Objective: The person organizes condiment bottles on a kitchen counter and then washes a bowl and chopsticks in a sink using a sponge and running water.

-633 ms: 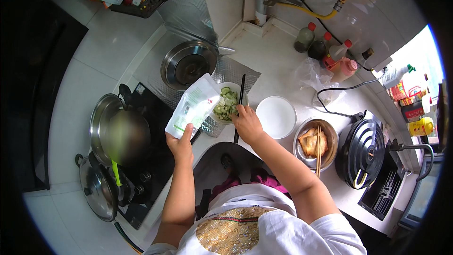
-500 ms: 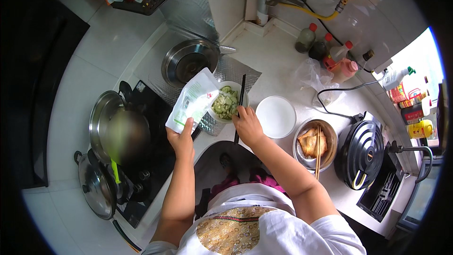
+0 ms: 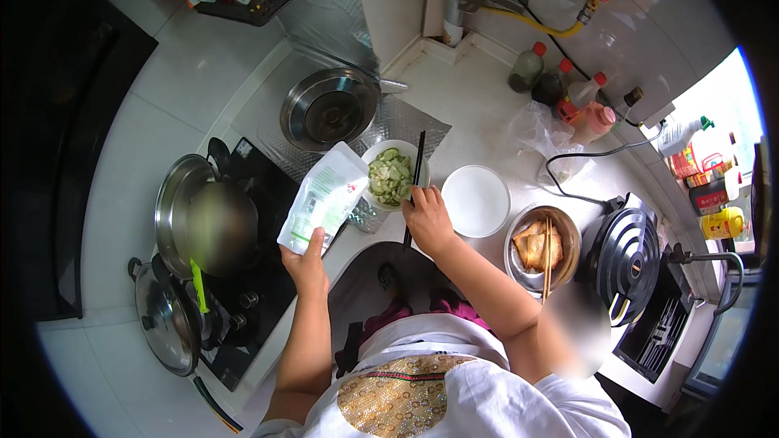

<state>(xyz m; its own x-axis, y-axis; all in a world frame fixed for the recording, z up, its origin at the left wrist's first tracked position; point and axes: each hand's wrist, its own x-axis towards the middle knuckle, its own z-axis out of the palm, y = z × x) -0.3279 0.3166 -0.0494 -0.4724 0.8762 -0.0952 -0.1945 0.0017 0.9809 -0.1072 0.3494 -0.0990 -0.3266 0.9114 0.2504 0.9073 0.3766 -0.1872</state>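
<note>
My left hand [image 3: 307, 261] is closed on the lower end of a white plastic pouch [image 3: 326, 195], which tilts up toward a white bowl [image 3: 374, 152]. Sliced cucumber [image 3: 391, 176] with pale bits on top fills that bowl. My right hand [image 3: 428, 215] grips a pair of black chopsticks [image 3: 419, 158] near the bowl's right rim, pointing away from me. Just right of this hand stands an empty white bowl [image 3: 475, 201]. Farther right, a metal bowl [image 3: 519, 227] holds browned fried pieces [image 3: 534, 245] with wooden chopsticks [image 3: 548, 255] laid across.
A steel basin [image 3: 294, 118] sits on foil at the back left. On the left are a cooktop [image 3: 268, 276], a pan [image 3: 166, 195] and a lidded pot [image 3: 162, 316]. Bottles [image 3: 527, 69] line the back right, and a black electric griddle [image 3: 626, 264] with a cord stands at right.
My left hand has drawn the pouch a little left and down, away from the cucumber bowl. My right hand with the black chopsticks has barely moved.
</note>
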